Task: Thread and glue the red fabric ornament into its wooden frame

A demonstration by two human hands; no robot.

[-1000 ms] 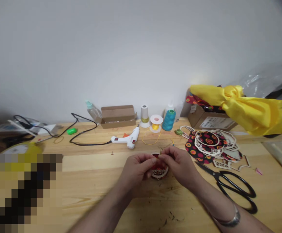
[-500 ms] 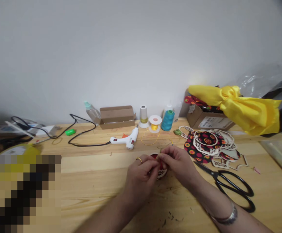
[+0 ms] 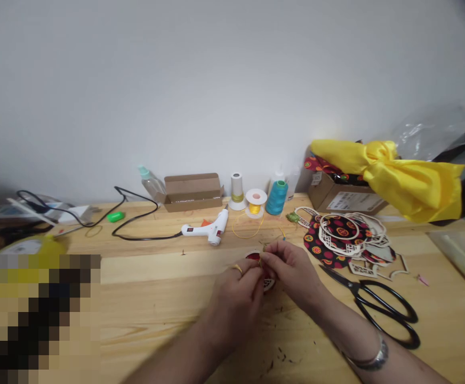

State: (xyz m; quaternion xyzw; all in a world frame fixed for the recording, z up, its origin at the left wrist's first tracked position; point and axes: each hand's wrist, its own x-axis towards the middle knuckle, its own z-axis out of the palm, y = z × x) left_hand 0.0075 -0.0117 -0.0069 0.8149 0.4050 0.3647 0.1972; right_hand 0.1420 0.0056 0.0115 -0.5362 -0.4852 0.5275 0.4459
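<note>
My left hand (image 3: pixel 238 290) is closed at the left side of a small round red piece with a pale lattice edge (image 3: pixel 269 284). Its fingertips press together near the piece's centre and hide much of it. From the right, my right hand (image 3: pixel 292 269) pinches at the top of the same piece, where a bit of thin yellow-green cord (image 3: pixel 263 246) shows by the fingertips. The fingertips of both hands nearly touch. Exactly what lies between the left fingers is hidden.
Black scissors (image 3: pixel 388 306) lie right of my right forearm. Patterned fabric and wooden frames (image 3: pixel 340 234) are piled behind them. A white glue gun (image 3: pixel 206 230), a yellow spool (image 3: pixel 255 205), a teal thread cone (image 3: pixel 277 198) and an open cardboard box (image 3: pixel 194 200) stand farther back.
My left hand has turned, its fingers now reaching more over the round piece and its knuckles facing up. My right hand stays nearly in place, still pinching.
</note>
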